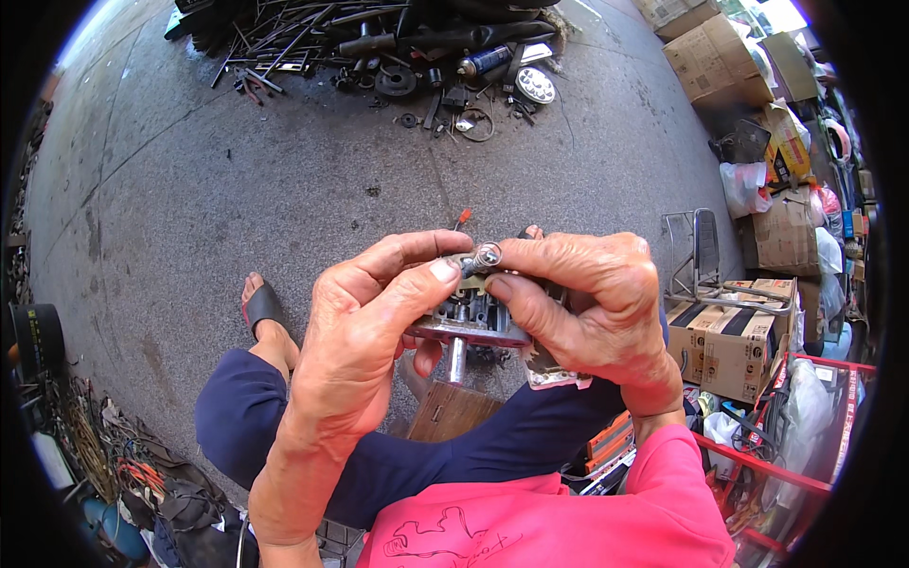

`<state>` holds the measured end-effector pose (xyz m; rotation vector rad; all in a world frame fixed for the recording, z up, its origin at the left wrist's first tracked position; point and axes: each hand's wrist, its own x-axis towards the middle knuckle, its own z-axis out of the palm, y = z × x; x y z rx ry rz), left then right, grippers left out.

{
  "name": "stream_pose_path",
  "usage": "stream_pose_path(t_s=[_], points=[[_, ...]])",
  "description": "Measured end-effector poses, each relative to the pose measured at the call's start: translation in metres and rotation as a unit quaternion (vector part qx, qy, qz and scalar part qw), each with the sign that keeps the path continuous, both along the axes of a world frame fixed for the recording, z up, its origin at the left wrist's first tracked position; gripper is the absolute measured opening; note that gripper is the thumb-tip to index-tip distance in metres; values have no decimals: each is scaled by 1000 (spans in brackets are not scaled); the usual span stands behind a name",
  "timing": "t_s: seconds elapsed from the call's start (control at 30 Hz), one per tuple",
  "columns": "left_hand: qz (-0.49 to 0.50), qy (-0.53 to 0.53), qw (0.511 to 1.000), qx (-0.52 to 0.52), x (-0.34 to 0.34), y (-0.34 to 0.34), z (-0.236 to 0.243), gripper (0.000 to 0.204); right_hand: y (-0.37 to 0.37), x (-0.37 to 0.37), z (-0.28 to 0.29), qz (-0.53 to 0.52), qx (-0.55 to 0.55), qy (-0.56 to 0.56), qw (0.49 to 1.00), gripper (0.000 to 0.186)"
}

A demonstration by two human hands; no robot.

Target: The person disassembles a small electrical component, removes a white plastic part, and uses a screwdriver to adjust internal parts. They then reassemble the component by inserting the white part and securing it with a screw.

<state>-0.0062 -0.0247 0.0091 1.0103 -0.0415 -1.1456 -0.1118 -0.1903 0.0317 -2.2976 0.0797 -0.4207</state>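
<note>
Both my hands work on a round metal mechanical part point(469, 331), raised above my lap, with its bright shaft point(457, 362) pointing down. Small fittings crowd its upper side. My left hand point(365, 308) is closed round the left of it, thumb on top and fingertips showing under the flange. At the top a small coil spring point(488, 254) stands between the fingertips. My right hand point(592, 293) is closed in a pinch, its forefinger tip against the spring and its thumb just below. The fingers hide part of the fittings.
A wooden block point(454, 414) lies below the shaft. Metal rods and scrap parts point(379, 57) are heaped on the concrete floor ahead. Cardboard boxes point(734, 346), a folding metal chair frame point(705, 246) and a red rack point(767, 464) stand to the right; cables and tools point(133, 473) lie left.
</note>
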Motion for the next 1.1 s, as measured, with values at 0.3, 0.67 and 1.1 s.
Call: stream_pose_path(t_s=[0.3, 0.67, 1.1], points=[[-5, -39, 999, 33, -2, -1, -2, 25, -2, -2, 12, 3, 65, 98, 993, 17], [-16, -3, 1000, 14, -2, -1, -5, 23, -1, 1, 2, -11, 0, 50, 999, 12], [-5, -148, 987, 62, -12, -3, -10, 29, -1, 0, -1, 24, -89, 90, 992, 15]])
